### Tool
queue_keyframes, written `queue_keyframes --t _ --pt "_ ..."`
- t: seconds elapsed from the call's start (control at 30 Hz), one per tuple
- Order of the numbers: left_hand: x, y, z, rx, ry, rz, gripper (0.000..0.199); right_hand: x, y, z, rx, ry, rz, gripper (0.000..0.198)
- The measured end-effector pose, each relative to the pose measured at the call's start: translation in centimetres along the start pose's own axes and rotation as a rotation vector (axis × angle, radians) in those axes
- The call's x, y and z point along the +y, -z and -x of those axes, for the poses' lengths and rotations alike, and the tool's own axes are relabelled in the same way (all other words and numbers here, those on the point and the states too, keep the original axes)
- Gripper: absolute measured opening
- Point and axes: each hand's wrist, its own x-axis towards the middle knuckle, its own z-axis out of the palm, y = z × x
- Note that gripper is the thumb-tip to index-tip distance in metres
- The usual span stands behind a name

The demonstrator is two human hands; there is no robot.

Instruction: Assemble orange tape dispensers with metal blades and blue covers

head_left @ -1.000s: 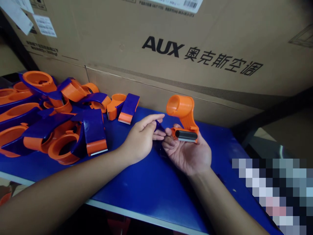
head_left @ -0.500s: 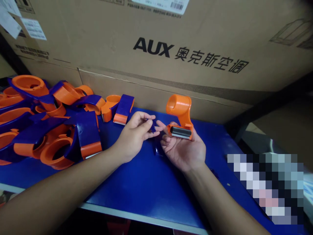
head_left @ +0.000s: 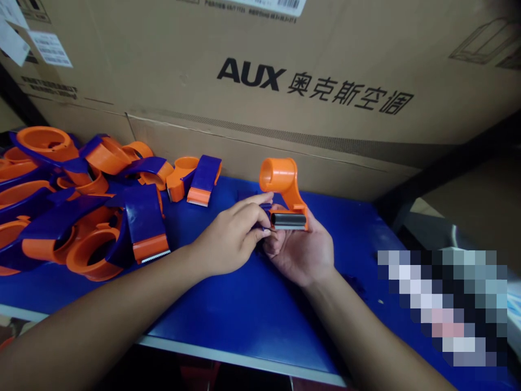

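Palm up, my right hand (head_left: pixel 303 247) holds an orange tape dispenser frame (head_left: pixel 280 176) above the blue table. The frame has a round hub on top, with a black roller (head_left: pixel 288 219) and a toothed metal blade below it. My left hand (head_left: pixel 232 233) pinches a small dark blue plastic part (head_left: pixel 265 207) at the left end of the roller. The fingers hide most of that part, so I cannot tell whether it is seated on the frame.
Several orange and blue tape dispensers (head_left: pixel 146 217) are piled on the left of the blue table (head_left: pixel 228 315). A large cardboard box (head_left: pixel 183 70) stands behind. Small dark blue pieces (head_left: pixel 354 285) lie right of my right forearm. A blurred-out patch covers the right side.
My left hand has brought the small blue part rightward to the frame's left side. My right hand has shifted slightly left with the dispenser frame.
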Motion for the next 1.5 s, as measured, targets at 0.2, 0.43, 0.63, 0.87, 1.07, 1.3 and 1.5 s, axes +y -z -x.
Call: queue_keyframes --t 0.2,0.43,0.63,0.87,1.07,1.3,1.5 --pt "-0.9 -0.1 0.5 -0.070 -0.055 -0.112 0.022 0.4 0.2 0.0 -0.014 -0.006 0.050 0.048" --pt "-0.8 0.2 0.5 -0.109 -0.024 -0.141 0.026 0.7 -0.1 -0.1 0.027 0.022 0.067 0.049" --pt "-0.9 0.2 0.5 -0.116 0.024 -0.086 0.033 1.0 -0.1 -0.1 0.021 0.077 0.131 0.046" --pt "-1.2 0.1 0.5 -0.143 0.022 -0.090 0.043 1.1 -0.2 -0.1 0.029 0.092 0.157 0.045" --pt "-1.2 0.0 0.6 -0.135 -0.009 -0.187 0.045 1.2 -0.2 -0.1 0.026 0.094 0.176 0.050" --pt "-1.5 -0.1 0.9 -0.127 -0.052 -0.234 0.053 1.4 -0.3 -0.1 0.031 0.053 0.168 0.050" --pt "-1.8 -0.2 1.1 -0.049 -0.184 -0.311 0.049 1.4 -0.8 0.0 0.040 0.015 0.116 0.049"
